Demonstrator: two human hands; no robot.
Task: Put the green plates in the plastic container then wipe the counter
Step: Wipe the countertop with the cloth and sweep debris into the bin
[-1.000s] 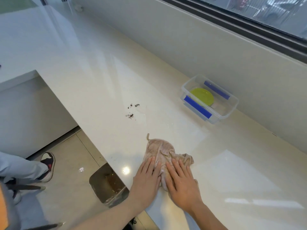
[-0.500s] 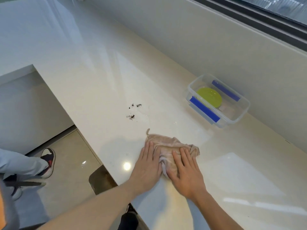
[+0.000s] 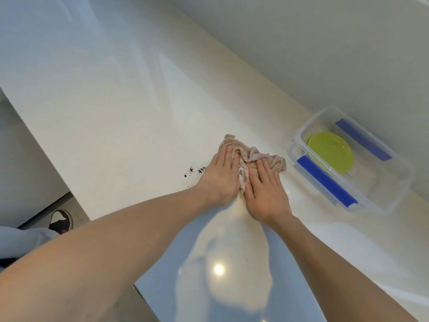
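A crumpled beige cloth (image 3: 256, 157) lies on the glossy white counter (image 3: 130, 117). My left hand (image 3: 220, 176) and my right hand (image 3: 265, 189) press flat on it side by side, fingers extended. Dark crumbs (image 3: 195, 171) lie on the counter just left of my left hand. To the right stands a clear plastic container (image 3: 392, 198) with blue clips, and a green plate (image 3: 330, 153) lies inside it.
A pale wall (image 3: 325, 54) runs along the counter's far side, right behind the container. The counter's near edge drops to a tiled floor at the lower left, where another person's shoe (image 3: 60, 221) and grey trouser leg show.
Both hands have pushed the cloth forward across the counter, up beside the crumbs and nearer the container. The camera has tilted down and leaned in.
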